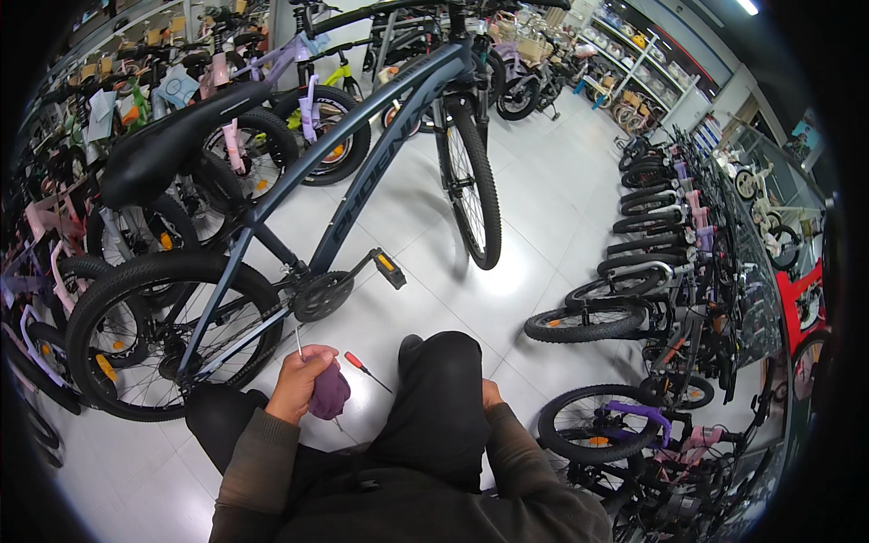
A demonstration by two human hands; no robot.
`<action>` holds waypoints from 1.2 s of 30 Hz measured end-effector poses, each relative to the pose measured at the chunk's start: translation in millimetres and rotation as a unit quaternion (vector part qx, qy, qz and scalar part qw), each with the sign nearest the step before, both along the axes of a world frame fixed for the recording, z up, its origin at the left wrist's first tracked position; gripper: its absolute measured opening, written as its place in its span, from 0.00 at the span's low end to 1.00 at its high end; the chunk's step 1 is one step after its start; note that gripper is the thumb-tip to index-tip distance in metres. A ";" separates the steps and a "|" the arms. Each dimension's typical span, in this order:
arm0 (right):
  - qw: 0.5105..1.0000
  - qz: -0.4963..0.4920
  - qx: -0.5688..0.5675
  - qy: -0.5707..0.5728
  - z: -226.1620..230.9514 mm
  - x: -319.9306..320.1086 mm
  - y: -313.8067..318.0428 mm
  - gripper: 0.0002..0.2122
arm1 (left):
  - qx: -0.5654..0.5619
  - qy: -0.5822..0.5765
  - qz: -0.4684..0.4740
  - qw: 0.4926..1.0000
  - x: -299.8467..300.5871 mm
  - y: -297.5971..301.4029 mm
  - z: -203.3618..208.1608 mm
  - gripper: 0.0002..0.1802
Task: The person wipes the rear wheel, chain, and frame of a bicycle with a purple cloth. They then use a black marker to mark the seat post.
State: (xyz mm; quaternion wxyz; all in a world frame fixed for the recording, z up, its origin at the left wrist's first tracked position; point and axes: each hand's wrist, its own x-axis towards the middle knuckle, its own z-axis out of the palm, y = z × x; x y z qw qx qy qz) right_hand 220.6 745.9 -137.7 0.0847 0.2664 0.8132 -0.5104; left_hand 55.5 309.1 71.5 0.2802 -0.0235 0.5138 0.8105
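My left hand (299,387) is closed round a bunched purple cloth (329,393), low beside the rear part of a dark blue-grey bicycle (276,204). A thin metal rod (299,340) sticks up from the same hand; its kind is hard to tell. Close by are the chainring (323,297) and the pedal (390,269), with the rear wheel (272,337) further left. On the floor just right of the cloth lies a screwdriver (355,361) with a red handle. My right hand (491,395) rests against my right knee, its fingers hidden behind the leg.
Crowded bicycles (149,231) line the left side behind the blue-grey one. Another row (647,217) runs along the right, with a purple-forked bicycle (625,412) nearest my right arm. White shelves (638,59) stand at the back. Pale tiled floor (534,195) lies between the rows.
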 end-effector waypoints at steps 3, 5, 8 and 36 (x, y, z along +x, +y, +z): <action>0.997 -0.009 -0.047 0.053 -10.4 11.9 -3.5 0.11 | -0.001 0.003 -0.001 1.000 -0.2 0.1 -2.1 0.12; 0.988 0.111 0.100 0.041 -15.9 24.7 -3.6 0.11 | -0.006 0.002 0.000 1.000 0.1 0.8 -3.4 0.12; 0.998 0.054 0.037 -0.002 -29.9 39.4 -8.1 0.11 | -0.015 0.000 0.000 1.000 0.8 2.6 -4.6 0.12; 0.913 -0.267 -0.196 0.237 158.3 -82.0 -30.0 0.07 | -0.007 -0.008 -0.020 1.000 -3.5 6.6 -2.6 0.12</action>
